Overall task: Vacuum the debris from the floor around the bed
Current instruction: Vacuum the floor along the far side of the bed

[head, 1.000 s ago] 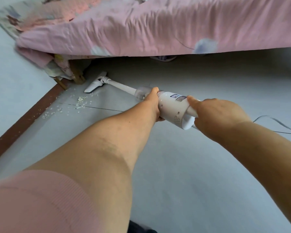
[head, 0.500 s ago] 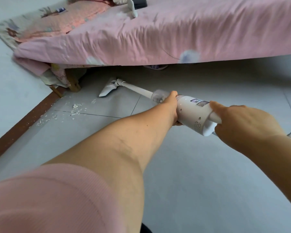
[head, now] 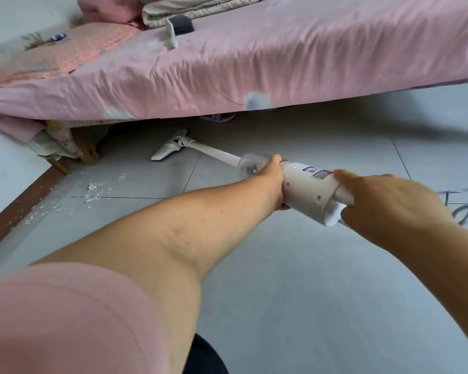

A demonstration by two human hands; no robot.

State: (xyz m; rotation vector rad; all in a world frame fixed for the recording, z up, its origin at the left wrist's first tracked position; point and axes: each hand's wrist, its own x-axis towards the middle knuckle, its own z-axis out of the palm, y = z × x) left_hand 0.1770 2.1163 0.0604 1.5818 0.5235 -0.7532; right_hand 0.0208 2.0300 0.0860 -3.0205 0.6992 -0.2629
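I hold a white stick vacuum (head: 307, 188) low over the grey tiled floor. My left hand (head: 272, 179) grips its body just behind the clear dust cup. My right hand (head: 389, 203) grips the rear handle. The thin tube runs forward to the floor nozzle (head: 166, 151), which rests on the tiles just under the edge of the bed (head: 227, 68). White crumbs of debris (head: 93, 188) lie to the left of the nozzle, apart from it, and spread toward the brown skirting strip (head: 19, 203).
The pink sheet hangs over the bed's side. A wooden bed leg (head: 88, 151) stands at the left corner. A slipper (head: 218, 117) peeks out under the bed. The vacuum's cord (head: 459, 211) loops on the floor at the right. Folded bedding lies on the mattress.
The vacuum and both hands have shifted to the right, and the nozzle has moved away from the debris toward the bed's underside. My view has tilted up, showing more of the bed.
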